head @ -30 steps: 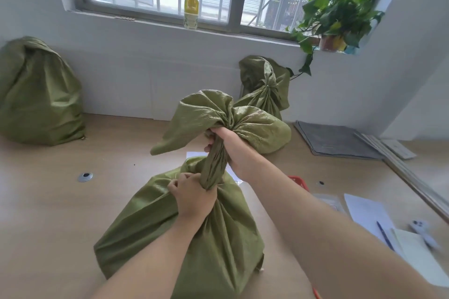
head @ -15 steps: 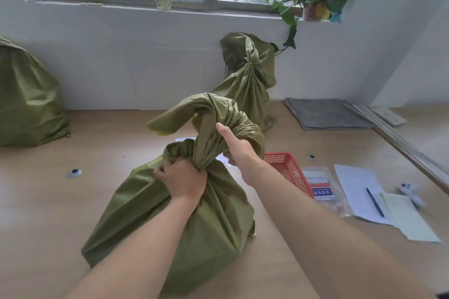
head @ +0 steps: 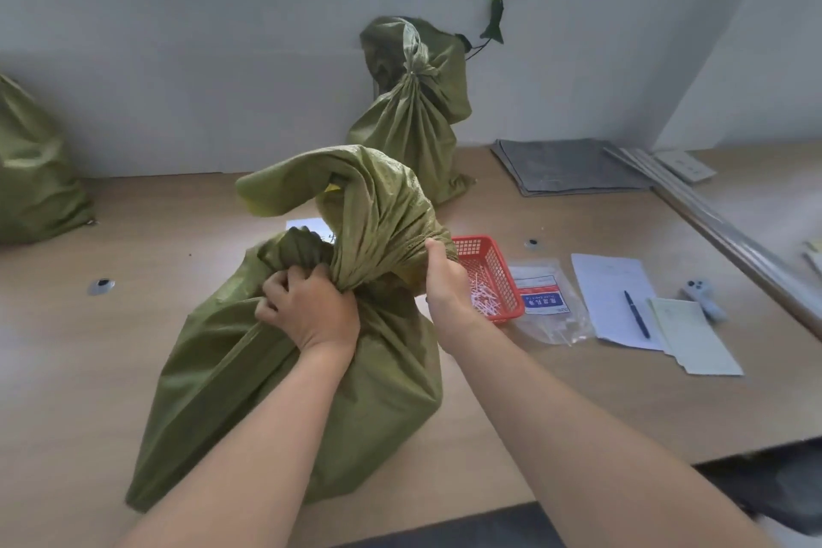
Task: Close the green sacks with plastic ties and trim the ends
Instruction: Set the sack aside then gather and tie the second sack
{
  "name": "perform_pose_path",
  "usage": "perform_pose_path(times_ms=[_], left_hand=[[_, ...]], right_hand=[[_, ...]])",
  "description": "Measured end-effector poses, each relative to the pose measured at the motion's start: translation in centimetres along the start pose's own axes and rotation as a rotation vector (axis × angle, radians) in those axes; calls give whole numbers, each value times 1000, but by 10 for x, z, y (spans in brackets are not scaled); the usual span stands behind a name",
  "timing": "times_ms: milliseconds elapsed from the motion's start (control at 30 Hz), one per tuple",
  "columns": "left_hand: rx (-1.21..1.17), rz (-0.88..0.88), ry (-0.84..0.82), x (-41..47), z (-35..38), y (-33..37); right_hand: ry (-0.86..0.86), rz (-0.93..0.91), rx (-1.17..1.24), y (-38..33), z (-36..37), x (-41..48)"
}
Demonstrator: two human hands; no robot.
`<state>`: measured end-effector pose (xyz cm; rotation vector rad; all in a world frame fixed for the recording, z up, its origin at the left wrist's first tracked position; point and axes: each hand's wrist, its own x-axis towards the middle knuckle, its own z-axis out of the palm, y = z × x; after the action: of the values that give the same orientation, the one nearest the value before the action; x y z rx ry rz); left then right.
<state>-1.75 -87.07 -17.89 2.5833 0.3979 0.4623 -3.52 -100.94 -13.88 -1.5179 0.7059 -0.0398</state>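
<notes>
Left hand [head: 311, 307] grips the gathered neck of the green woven plastic sack [head: 311, 392] on the wooden worktop [head: 578, 392]. Right hand [head: 445, 276] grasps its folded-over top.

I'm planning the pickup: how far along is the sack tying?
Done: the sack by the wall is cinched at its neck, and white offcuts lie in the red basket. In hand: the left hand grips the front sack at its gathered neck, the right hand holds its floppy top; no tie shows. Left: tie and trim it. The far-left sack is cut off by the frame.
</notes>
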Motion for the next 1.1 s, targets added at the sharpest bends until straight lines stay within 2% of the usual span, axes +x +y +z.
perform_pose_path(times_ms=[133, 400, 567, 700, 900, 1100], left_hand=[[-16, 14, 9, -28, 3, 17], [-11, -41, -154, -73, -3, 64], [43, 6, -52, -110, 18, 81], [88, 10, -19, -131, 36, 102], [157, 13, 44, -155, 70, 133], [237, 34, 139, -182, 107, 157]], right_hand=[[53, 43, 35, 27, -31, -5], [184, 56, -8, 83, -87, -22], [157, -68, -184, 95, -130, -2], [85, -49, -263, 115, -160, 33], [121, -76, -480, 149, -209, 89], [1, -12, -757, 197, -257, 147]])
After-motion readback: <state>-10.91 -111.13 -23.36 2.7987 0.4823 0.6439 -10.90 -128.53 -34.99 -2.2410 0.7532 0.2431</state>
